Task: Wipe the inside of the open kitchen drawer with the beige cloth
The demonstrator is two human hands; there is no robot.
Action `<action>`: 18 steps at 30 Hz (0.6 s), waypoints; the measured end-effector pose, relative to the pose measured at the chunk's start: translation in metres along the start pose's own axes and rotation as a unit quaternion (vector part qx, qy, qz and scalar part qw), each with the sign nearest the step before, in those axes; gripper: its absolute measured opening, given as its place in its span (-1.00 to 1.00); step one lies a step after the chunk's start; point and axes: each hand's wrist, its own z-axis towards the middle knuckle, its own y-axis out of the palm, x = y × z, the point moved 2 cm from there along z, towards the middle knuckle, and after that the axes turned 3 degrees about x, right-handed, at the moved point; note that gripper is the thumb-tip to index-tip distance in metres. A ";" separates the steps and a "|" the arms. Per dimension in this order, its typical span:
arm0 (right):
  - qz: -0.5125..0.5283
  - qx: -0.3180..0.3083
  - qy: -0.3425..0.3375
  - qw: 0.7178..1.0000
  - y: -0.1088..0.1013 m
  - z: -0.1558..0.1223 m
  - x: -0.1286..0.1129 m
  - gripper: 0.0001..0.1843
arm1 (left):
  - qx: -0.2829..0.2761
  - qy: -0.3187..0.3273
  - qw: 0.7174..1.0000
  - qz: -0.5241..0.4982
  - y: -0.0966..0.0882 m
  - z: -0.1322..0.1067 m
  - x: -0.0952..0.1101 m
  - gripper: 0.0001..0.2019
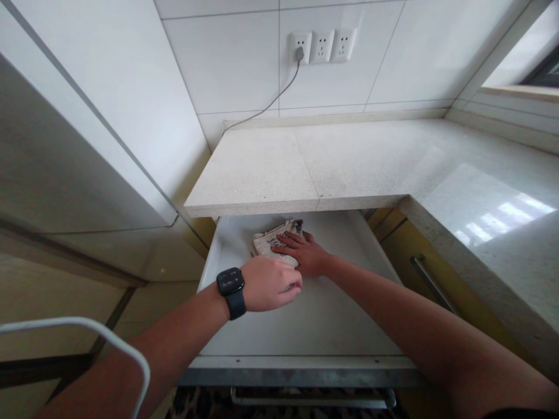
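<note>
A folded cloth [262, 244], off-white with dark printed marks, lies toward the back of a pulled-out white drawer [301, 331]. My right hand [309, 256] rests flat on top of it, fingers spread toward the left. Nearer to me, my left hand [268, 285] hovers above the drawer with its fingers curled in a loose fist, covering the cloth's front edge. Nothing shows inside that fist. A black smartwatch [231, 285] is on my left wrist.
The stone countertop [271, 169] overhangs the drawer's back. Above it, a grey plug [299, 54] sits in one of three wall sockets. A tall white cabinet [109, 70] stands on the left. A white cable [109, 334] loops across the lower left, and a metal handle [432, 285] juts out on the right.
</note>
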 end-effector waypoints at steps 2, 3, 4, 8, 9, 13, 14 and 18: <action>-0.002 0.000 0.002 1.000 0.001 0.000 0.001 -0.15 | -0.025 -0.013 1.000 -0.011 0.013 -0.001 0.000 -0.79; -0.004 0.001 0.002 1.000 0.001 0.000 0.001 -0.16 | -0.036 -0.021 0.999 -0.014 0.021 -0.002 -0.002 -0.79; -0.008 0.002 0.002 1.000 0.002 0.000 0.001 -0.17 | -0.047 -0.024 0.998 -0.019 0.027 -0.004 -0.003 -0.80; -0.028 0.010 0.015 0.999 0.004 0.001 -0.006 -0.16 | -0.083 0.002 0.995 -0.060 0.046 -0.009 0.003 -0.81; -0.031 0.014 0.023 0.999 0.005 0.001 -0.010 -0.15 | -0.087 0.008 0.994 -0.062 0.048 -0.008 0.006 -0.80; -0.037 0.025 -0.024 0.999 0.017 0.006 -0.036 -0.20 | -0.076 0.052 0.995 -0.036 0.046 -0.003 0.012 -0.79; -0.036 0.021 -0.062 0.997 0.022 0.007 -0.043 -0.25 | -0.061 0.067 0.995 -0.040 0.042 -0.003 0.013 -0.78; -0.019 0.000 -0.192 0.981 0.030 0.009 -0.058 -0.26 | -0.001 0.077 0.995 -0.066 0.028 -0.007 0.005 -0.75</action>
